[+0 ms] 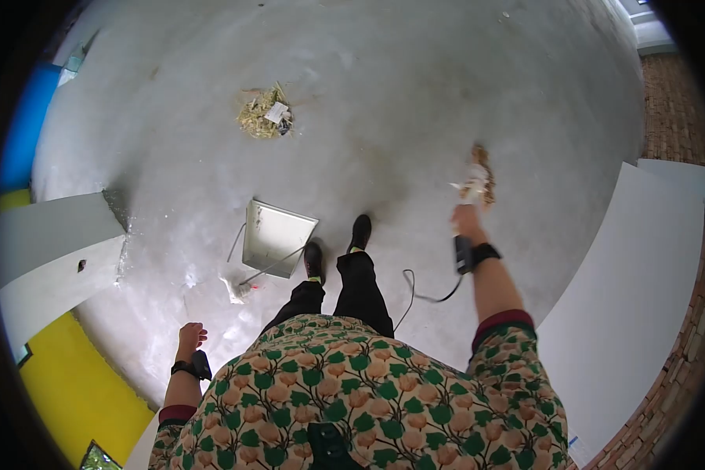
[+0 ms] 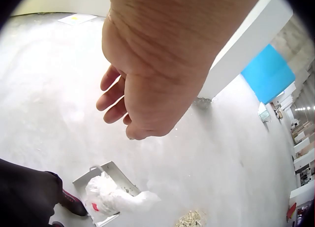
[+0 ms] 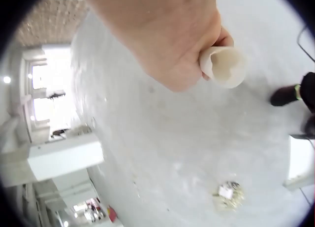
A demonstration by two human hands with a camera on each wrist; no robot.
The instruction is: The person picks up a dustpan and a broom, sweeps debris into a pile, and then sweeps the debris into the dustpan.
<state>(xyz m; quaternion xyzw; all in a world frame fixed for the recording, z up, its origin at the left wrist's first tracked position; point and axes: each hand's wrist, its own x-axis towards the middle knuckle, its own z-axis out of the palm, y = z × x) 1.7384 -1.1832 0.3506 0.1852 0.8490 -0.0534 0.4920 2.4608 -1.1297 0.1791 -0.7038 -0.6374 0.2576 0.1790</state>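
My right hand (image 1: 468,222) grips a pale handle with a brown, bristly part (image 1: 482,168) beyond it. In the right wrist view the fingers curl round the handle's hollow white end (image 3: 231,71). My left hand (image 1: 190,337) hangs free with loosely bent fingers, holding nothing, also in the left wrist view (image 2: 152,84). A white dustpan (image 1: 278,237) with a thin metal handle lies on the floor by my feet. Beside its handle is a white plastic bag (image 1: 233,291) with a red mark. Farther ahead sits a pile of straw-like debris (image 1: 257,120) with a white scrap (image 1: 276,112).
Grey floor (image 1: 368,117) spreads ahead. A black cable (image 1: 413,290) hangs near my right leg. At the left stand a white block-like structure (image 1: 63,243) and yellow (image 1: 86,376) and blue (image 1: 27,125) surfaces; a white panel (image 1: 627,313) is at the right.
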